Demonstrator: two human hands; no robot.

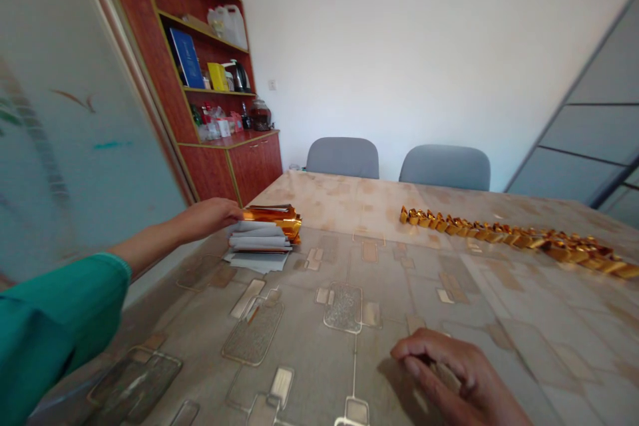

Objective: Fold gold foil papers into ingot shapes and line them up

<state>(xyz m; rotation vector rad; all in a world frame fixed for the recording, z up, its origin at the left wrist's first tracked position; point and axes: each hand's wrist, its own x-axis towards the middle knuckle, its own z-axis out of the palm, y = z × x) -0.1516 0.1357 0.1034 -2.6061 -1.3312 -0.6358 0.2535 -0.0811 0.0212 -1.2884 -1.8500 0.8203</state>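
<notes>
My left hand [223, 214] reaches out to a stack of gold foil paper [269, 215] at the table's left edge. Its fingers close on the near-left edge of the upper sheets; the fingertips are partly hidden. Below the shiny gold layers, the pale grey-white backs of several sheets [259, 241] fan out unevenly. Close to me on the right, my right hand [454, 373] hovers low over or rests on the tabletop. Its fingers are curled toward the thumb, and I see nothing held in them.
A long row of folded gold foil pieces [504, 234] runs along the table's right side. The table [339, 359] has a patterned cover. Two grey chairs [343, 156] stand at its far side. A wooden cabinet [210, 170] with bottles and boxes is at the back left.
</notes>
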